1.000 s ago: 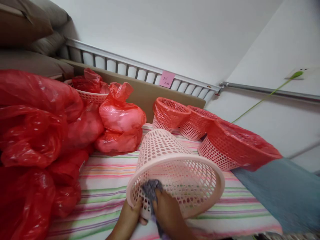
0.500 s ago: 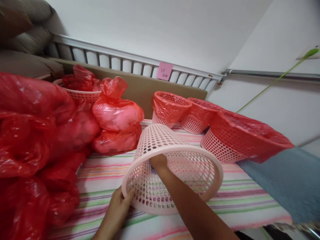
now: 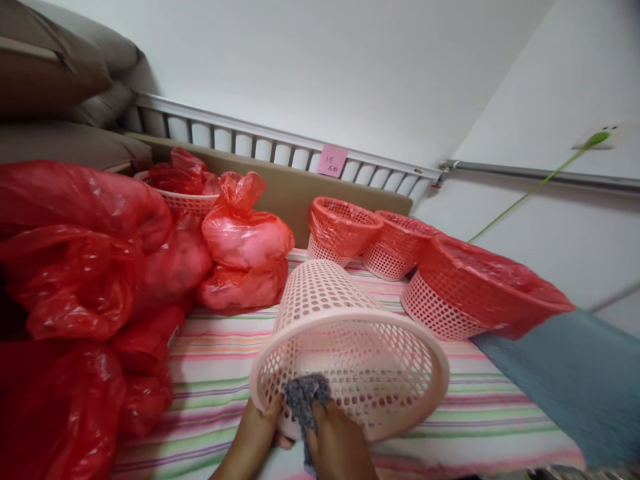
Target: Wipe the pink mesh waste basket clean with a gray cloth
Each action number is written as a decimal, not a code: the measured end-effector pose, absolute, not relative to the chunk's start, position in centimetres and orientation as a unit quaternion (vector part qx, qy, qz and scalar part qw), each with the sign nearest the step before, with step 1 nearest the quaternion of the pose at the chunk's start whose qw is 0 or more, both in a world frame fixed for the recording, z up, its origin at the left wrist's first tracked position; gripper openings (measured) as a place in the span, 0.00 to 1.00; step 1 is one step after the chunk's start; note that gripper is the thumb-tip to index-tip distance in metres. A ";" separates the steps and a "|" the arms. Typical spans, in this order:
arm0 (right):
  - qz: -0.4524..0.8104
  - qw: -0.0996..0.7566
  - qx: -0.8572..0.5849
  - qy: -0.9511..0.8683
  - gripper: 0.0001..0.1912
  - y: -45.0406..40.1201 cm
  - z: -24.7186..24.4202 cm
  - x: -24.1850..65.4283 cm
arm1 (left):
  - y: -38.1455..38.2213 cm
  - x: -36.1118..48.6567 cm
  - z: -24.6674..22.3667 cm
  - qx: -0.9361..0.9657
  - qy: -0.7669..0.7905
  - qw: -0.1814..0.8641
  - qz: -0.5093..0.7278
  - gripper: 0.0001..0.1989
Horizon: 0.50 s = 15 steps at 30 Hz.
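A pink perforated plastic basket (image 3: pixel 325 293) lies on its side on the striped cloth, its wide mouth turned toward me. My left hand (image 3: pixel 260 430) grips the lower left of its rim, the thumb inside and the fingers underneath. In my right hand (image 3: pixel 337 437) is a crumpled grey cloth (image 3: pixel 307 393), pinched between the fingers at the lower front of the mouth. Part of the cloth reaches just inside the basket, and its lower end hangs down in front of the rim.
Red plastic bags (image 3: pixel 85 273), full and piled, crowd the left side. A knotted red bag (image 3: pixel 247 247) stands beside them. Several baskets lined with red bags (image 3: pixel 345 227) stand at the back right. A pink note (image 3: pixel 333 161) hangs on the slatted headboard (image 3: pixel 250 137).
My right hand has come out from deep inside the basket to its mouth, bringing the grey cloth into view. My left hand still grips the rim. The view has shifted slightly.
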State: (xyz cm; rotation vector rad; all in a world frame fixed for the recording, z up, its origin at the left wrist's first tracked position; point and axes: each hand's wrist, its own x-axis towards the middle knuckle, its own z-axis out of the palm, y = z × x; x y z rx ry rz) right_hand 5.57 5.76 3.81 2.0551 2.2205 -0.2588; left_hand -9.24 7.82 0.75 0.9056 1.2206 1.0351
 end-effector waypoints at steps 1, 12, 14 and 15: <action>-0.087 0.055 0.679 0.727 0.19 5.4 3.7 6.0 | 7.7 -8.9 0.6 0.401 0.525 0.609 0.439 0.32; -0.060 -0.023 0.724 0.686 0.20 21.3 3.6 5.2 | 7.5 -8.0 0.0 0.424 0.534 0.613 0.398 0.32; -0.060 -0.029 0.727 0.683 0.21 23.2 3.5 5.0 | 7.4 -8.2 0.8 0.422 0.529 0.624 0.391 0.30; -0.061 -0.031 0.727 0.684 0.22 23.8 3.3 5.0 | 7.5 -8.5 1.2 0.422 0.531 0.626 0.385 0.29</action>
